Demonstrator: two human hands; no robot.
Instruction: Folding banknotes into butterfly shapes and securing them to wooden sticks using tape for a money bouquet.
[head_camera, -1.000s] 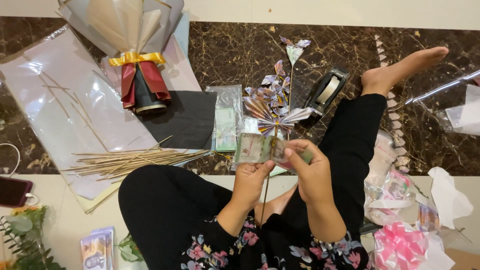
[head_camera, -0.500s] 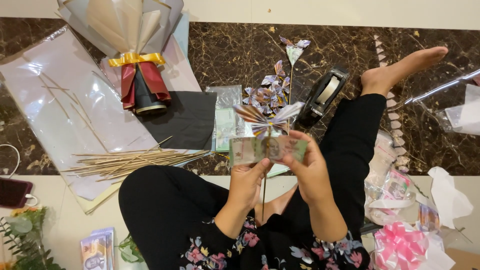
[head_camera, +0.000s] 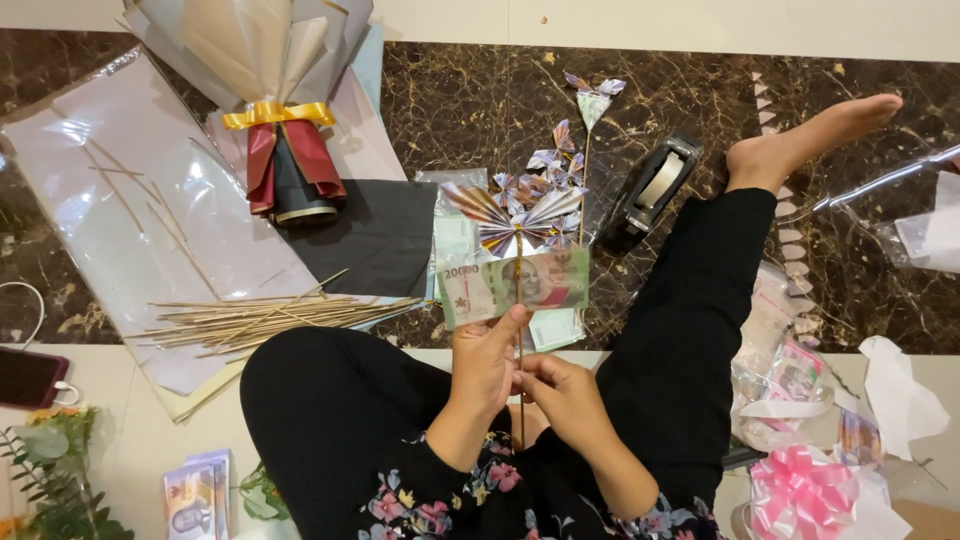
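I sit on the floor with my legs folded. My left hand (head_camera: 487, 360) pinches the lower edge of a green banknote (head_camera: 515, 285) and holds it flat against a thin wooden stick (head_camera: 519, 390). My right hand (head_camera: 565, 388) grips the same stick lower down. At the top of the stick sits a fan-folded banknote flower (head_camera: 515, 222). Several more folded banknote flowers on sticks (head_camera: 560, 165) lie on the floor just beyond it.
A tape dispenser (head_camera: 655, 190) lies by my right knee. A pile of wooden skewers (head_camera: 270, 315) rests left of my knee on clear wrapping sheets (head_camera: 120, 220). A wrapped bouquet cone with gold ribbon (head_camera: 275, 110), black paper (head_camera: 375, 235), a pink bow (head_camera: 800, 480), banknotes (head_camera: 195, 495) and a phone (head_camera: 30, 375) lie around.
The green banknote has been unfolded and now lies flat against the stick below the fan flower. My right hand has dropped from the note to the stick.
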